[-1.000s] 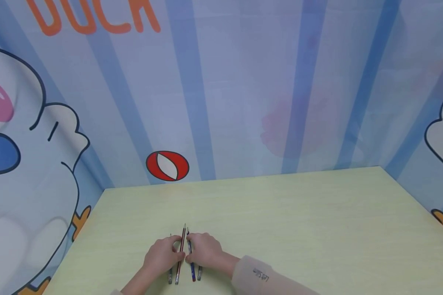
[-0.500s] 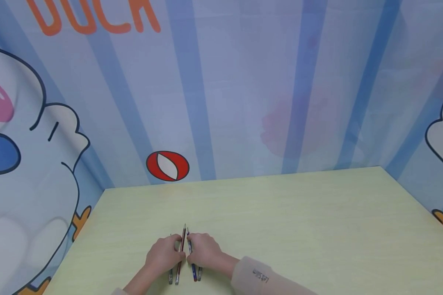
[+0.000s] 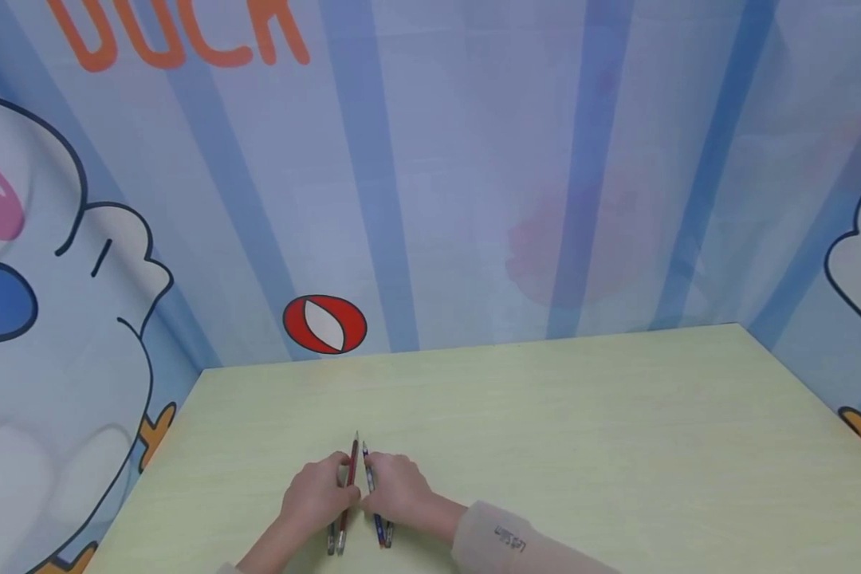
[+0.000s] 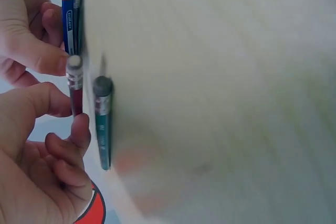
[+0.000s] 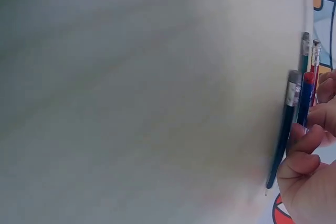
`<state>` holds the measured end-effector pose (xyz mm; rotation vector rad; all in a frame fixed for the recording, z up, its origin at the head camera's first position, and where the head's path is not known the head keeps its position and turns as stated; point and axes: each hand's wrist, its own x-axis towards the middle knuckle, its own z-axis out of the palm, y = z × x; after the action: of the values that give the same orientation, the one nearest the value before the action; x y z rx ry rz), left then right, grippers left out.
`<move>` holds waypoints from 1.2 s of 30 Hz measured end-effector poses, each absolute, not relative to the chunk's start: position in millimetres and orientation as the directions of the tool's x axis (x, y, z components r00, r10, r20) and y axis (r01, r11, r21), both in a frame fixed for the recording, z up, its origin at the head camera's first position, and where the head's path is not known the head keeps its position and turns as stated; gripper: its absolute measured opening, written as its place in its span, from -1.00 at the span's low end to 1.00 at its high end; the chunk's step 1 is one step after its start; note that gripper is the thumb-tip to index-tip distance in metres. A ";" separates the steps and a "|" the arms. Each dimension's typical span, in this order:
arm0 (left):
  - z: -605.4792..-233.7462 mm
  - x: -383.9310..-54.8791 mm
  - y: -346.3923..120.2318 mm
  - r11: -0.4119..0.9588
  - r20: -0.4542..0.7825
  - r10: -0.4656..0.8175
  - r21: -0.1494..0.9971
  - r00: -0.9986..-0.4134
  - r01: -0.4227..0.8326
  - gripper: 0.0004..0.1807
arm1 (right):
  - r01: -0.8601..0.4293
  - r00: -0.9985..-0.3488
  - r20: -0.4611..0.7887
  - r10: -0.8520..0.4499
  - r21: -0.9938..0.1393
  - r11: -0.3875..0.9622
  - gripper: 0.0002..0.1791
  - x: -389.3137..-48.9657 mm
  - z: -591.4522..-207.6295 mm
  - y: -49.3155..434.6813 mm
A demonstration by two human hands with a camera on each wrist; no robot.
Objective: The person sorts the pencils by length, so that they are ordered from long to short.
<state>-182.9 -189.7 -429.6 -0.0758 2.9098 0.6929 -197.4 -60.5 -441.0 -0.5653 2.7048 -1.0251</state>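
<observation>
In the head view my left hand and right hand are side by side, low on the table. My left thumb and fingers pinch a dark red pencil with a metal-banded eraser end. Under that hand a green pencil lies beside it. Between the thumb and fingers of my right hand is a blue pencil with a red end. Alongside it lies a dark blue pencil with a metal band and grey eraser. The pencil tips point away from me, and my hands cover their middles.
The pale yellow-green table stretches to the right and back. Behind it hangs a blue striped backdrop with cartoon figures and a red and white ball print.
The blue pencil's near end has swung right, towards the dark blue one. The red pencil has shifted slightly left, closer to the green one. Both hands stay almost in place.
</observation>
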 end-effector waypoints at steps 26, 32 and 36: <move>-420.7 -187.3 -148.1 0.580 0.008 0.048 0.814 -0.999 0.035 -0.60 | -0.093 -0.938 -0.021 -0.347 -0.946 0.311 -0.71 -202.8 -420.7 1.7; -401.7 -177.3 -125.7 0.450 -0.014 0.123 0.892 -0.992 0.043 -0.61 | -0.072 -0.937 -0.015 -0.348 -0.970 0.234 -0.76 -196.1 -410.9 23.8; -384.8 -167.3 -109.8 0.402 -0.029 0.165 0.915 -0.986 0.040 -0.64 | -0.063 -0.924 -0.019 -0.381 -0.978 0.201 -0.77 -185.4 -396.0 40.8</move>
<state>-167.3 -109.8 -384.8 0.1865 2.5326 1.6469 -185.4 40.8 -396.0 -0.4222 2.2209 -1.7885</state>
